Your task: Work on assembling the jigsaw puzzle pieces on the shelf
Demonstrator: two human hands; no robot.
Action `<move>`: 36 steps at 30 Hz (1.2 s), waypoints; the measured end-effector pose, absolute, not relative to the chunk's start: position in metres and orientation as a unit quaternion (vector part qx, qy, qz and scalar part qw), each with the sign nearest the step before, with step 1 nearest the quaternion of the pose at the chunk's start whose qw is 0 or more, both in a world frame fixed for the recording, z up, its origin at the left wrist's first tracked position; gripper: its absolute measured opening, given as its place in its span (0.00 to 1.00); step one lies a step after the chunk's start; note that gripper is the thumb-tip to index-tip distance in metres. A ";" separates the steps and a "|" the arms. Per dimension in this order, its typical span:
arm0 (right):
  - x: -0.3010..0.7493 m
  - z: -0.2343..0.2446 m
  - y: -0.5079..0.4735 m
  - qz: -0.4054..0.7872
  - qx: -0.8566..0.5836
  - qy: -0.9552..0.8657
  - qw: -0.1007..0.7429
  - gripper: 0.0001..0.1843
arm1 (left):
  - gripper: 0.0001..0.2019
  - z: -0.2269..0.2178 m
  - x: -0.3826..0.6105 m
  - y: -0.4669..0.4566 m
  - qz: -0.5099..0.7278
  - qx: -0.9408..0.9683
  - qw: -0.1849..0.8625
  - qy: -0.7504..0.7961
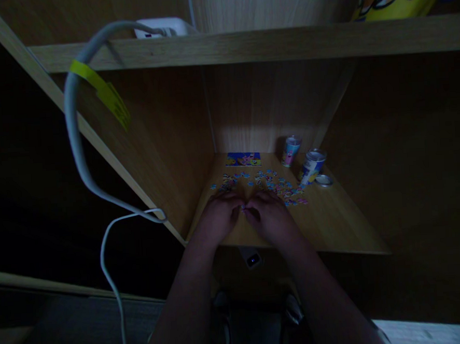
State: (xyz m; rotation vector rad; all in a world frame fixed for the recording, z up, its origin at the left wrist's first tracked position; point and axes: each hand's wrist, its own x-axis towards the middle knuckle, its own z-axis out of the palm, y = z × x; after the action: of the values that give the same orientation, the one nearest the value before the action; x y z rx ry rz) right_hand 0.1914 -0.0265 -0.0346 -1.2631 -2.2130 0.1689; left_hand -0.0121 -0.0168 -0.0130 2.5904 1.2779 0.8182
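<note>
My left hand [225,214] and my right hand [269,215] meet fingertip to fingertip over the front of a wooden shelf board [330,228]. Pinched between them is a small puzzle piece [243,207], mostly covered by the fingers. Just beyond my hands lie many loose jigsaw puzzle pieces [283,188], scattered mainly to the right, with a smaller cluster [227,181] behind my left hand. A colourful picture card [244,159] lies flat near the back wall.
Two printed cans, a narrow one [291,151] and a wider one [312,167], stand at the back right beside a round metal lid [323,180]. An upper shelf edge [245,46] crosses above. A grey cable [70,114] with a yellow tag [104,91] hangs from a power strip [164,27] at left.
</note>
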 end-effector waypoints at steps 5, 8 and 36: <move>0.191 -0.034 -0.028 0.060 -0.481 -0.824 0.295 0.01 | 0.14 -0.012 -0.011 -0.017 0.275 0.863 0.073 0.417; 0.191 -0.033 -0.028 0.055 -0.483 -0.822 0.297 0.01 | 0.14 -0.013 -0.011 -0.018 0.279 0.859 0.077 0.422; 0.192 -0.033 -0.033 0.002 -0.530 -0.797 0.290 0.06 | 0.10 -0.014 -0.010 -0.020 0.305 0.855 0.091 0.409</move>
State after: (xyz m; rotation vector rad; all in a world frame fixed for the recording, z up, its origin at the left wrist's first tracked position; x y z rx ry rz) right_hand 0.1915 -0.0325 -0.0328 -1.4125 -2.1261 0.0062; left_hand -0.0098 -0.0199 -0.0144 2.5410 1.2168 0.9049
